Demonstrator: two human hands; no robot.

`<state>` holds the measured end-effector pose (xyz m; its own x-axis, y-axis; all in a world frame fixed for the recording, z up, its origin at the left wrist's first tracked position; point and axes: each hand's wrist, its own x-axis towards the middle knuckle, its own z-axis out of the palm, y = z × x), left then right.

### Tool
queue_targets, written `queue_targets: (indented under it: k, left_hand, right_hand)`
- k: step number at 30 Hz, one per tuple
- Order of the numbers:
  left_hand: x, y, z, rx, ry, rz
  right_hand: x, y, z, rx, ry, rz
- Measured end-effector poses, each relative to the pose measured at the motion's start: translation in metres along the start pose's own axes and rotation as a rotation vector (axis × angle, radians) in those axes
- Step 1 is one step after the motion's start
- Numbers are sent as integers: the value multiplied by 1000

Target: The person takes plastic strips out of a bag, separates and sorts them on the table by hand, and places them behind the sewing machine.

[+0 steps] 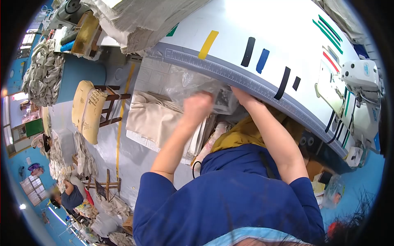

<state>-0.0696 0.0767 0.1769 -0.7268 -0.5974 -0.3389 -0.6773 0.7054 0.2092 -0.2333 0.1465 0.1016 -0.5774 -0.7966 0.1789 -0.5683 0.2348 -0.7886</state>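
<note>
A clear plastic bag (184, 84) lies crumpled beneath the table's ruler edge, with a dark printed patch near its right side. My left hand (199, 107) is closed at the bag's near edge, its fingers slightly blurred. My right hand (243, 96) reaches under the table edge beside the bag, and its fingers are hidden there. Below and left of the bag sits a stack of folded beige cloth (154, 119). A rolled piece of pale patterned material (213, 139) lies between the stack and my lap.
The white table (234, 24) has a long ruler (230, 74) along its edge and coloured tape strips. A sewing machine (361, 76) stands at right, piled cloth (127, 20) at upper left. A cushioned chair (88, 110) and another person (72, 199) are at left.
</note>
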Motion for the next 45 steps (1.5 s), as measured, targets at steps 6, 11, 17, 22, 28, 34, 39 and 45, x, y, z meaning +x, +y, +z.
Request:
queue_targets:
  k: [6,11,17,22,28,34,39,45]
  left_hand:
    - [103,-35,87,-226,663,286]
    - [132,-115,77,73,419,-81]
    - [123,-124,89,-12,226,-126]
    - [152,-130,93,-25,170,-129]
    - [173,-165,69,-27,74,-160]
    - [168,-155,86,-36,-11,-140]
    - [152,-138,113,-39,-81,-116]
    - [142,-150,113,-75,-170,-113]
  right_hand:
    - [9,-28,-30,177,-338,408]
    - [12,-41,-52,-316,-596,350]
    - [5,-55,-41,-387,-53,207]
    - [14,-56,-49,-417,-239,251]
    - [6,-53,-49,-465,-233,233]
    - [26,-77,-61,-585,-588,391]
    - [7,-43,-43,-1524,-1017,-212]
    - [2,-55,-57,-2365,-1076,-1112]
